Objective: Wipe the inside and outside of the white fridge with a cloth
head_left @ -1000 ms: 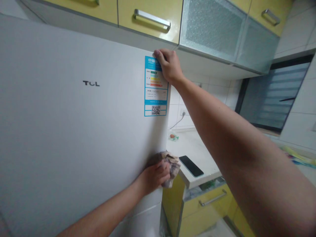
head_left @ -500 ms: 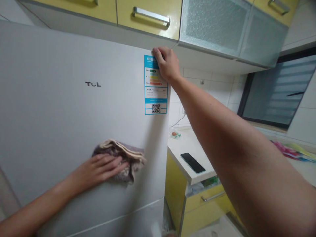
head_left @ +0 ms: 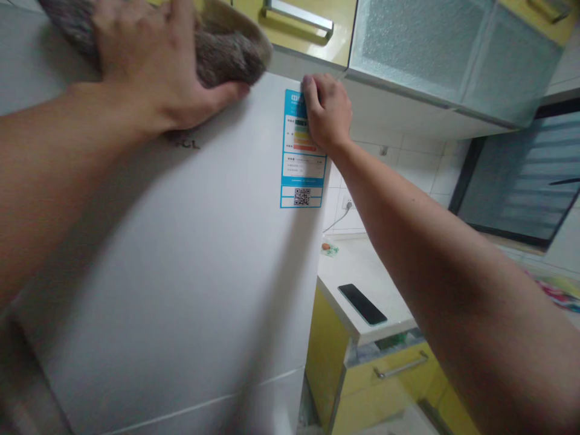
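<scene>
A brown-grey cloth (head_left: 233,57) is under my left hand (head_left: 147,72), high up on the front of a pale refrigerator door (head_left: 190,254). My left fingers are bent over the cloth, with the thumb pointing right along its lower edge. Part of the dark brand lettering (head_left: 190,145) shows just beneath that hand. At the upper right corner of the door, my right hand (head_left: 331,115) is closed around the edge. It covers part of a blue-bordered energy label (head_left: 302,176), which has coloured bars and a QR code.
Yellow and frosted-glass wall cabinets (head_left: 412,54) hang just above the door. A black phone (head_left: 362,304) lies on the white counter (head_left: 338,266) to the right, with a small plastic bag (head_left: 329,248) behind it. Below is a yellow drawer (head_left: 385,386). A dark-framed window (head_left: 516,181) is farther right.
My left hand has moved up from the middle of the door to near its top, carrying the cloth. My right hand keeps its hold on the door's edge. The view has shifted slightly.
</scene>
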Motion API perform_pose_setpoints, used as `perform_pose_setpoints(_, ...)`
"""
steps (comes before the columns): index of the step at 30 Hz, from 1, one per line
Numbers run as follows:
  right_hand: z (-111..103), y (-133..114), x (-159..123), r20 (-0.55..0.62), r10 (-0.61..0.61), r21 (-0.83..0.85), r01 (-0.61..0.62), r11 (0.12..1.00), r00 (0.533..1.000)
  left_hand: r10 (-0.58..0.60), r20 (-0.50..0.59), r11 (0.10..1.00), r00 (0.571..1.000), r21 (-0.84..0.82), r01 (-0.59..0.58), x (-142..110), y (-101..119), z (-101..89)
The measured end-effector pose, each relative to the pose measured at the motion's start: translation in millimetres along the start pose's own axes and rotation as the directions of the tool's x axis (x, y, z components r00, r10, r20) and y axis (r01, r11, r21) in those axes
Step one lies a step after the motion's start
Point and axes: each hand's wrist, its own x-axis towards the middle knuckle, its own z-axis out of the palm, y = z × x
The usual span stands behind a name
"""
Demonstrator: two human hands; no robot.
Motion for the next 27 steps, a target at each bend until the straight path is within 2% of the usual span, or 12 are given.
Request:
perform_pose_setpoints(2, 0.7, 2.5, 1.0, -0.017, -0.019, 0.029, 0.019, 0.999, 1.0, 0.026, 0.052, 0.999, 0.998, -0.023, -0.024, 2.7, 33.9, 4.7)
perform_pose_setpoints(5, 1.2, 6.8, 3.8, -0.006, -0.008, 0.062, 0.009, 0.998, 1.0, 0.225, 0.032, 0.973, 0.974, -0.06, -0.223, -16.4, 70.6, 20.6)
perform_pose_setpoints(8, -0.7, 8.0, 6.4, 0.025, 0.007, 0.093, -0.01, 0.996, 1.0, 0.402, 0.075, 0.915, 0.913, -0.078, -0.396, -60.1, 90.6, 40.9)
perform_pose_setpoints(10, -2.6, 6.5, 7.7, 0.043, 0.01, 0.111, -0.015, 0.994, 0.999, 0.531, 0.119, 0.847, 0.839, -0.126, -0.517, -100.0, 100.4, 55.0)
perform_pose_setpoints(11, -3.4, 5.4, 8.3, 0.051, 0.012, 0.116, -0.018, 0.993, 0.999, 0.581, 0.128, 0.812, 0.804, -0.159, -0.562, -122.5, 105.8, 62.4)
perform_pose_setpoints(13, -4.2, 2.9, 9.5, 0.058, 0.02, 0.127, -0.028, 0.992, 0.998, 0.631, 0.106, 0.768, 0.769, -0.223, -0.6, -172.3, 119.1, 78.6)
perform_pose_setpoints(18, -2.7, -1.2, 10.6, 0.053, 0.061, 0.151, -0.069, 0.986, 0.997, 0.586, 0.043, 0.797, 0.809, -0.209, -0.566, -321.0, 164.2, 123.8)
perform_pose_setpoints(20, -2.1, -1.1, 9.0, 0.048, 0.069, 0.141, -0.075, 0.987, 0.996, 0.598, 0.089, 0.793, 0.796, -0.209, -0.572, -386.7, 176.9, 138.9)
perform_pose_setpoints(21, -1.9, -0.9, 7.7, 0.043, 0.065, 0.133, -0.07, 0.989, 0.997, 0.625, 0.139, 0.775, 0.768, -0.229, -0.589, -419.5, 179.8, 144.1)
perform_pose_setpoints(24, -1.7, -0.5, 3.2, 0.019, 0.059, 0.11, -0.061, 0.992, 0.998, 0.651, 0.25, 0.755, 0.717, -0.318, -0.574, -512.2, 171.1, 145.5)
perform_pose_setpoints(26, -1.3, -1.1, 0.9, 0.011, 0.082, 0.088, -0.083, 0.993, 0.997, 0.615, 0.324, 0.787, 0.719, -0.317, -0.53, -564.9, 152.0, 134.5)
perform_pose_setpoints(27, -0.8, -1.8, 0.1, 0.008, 0.094, 0.072, -0.094, 0.993, 0.996, 0.559, 0.372, 0.828, 0.741, -0.283, -0.484, -586.9, 139.2, 126.6)
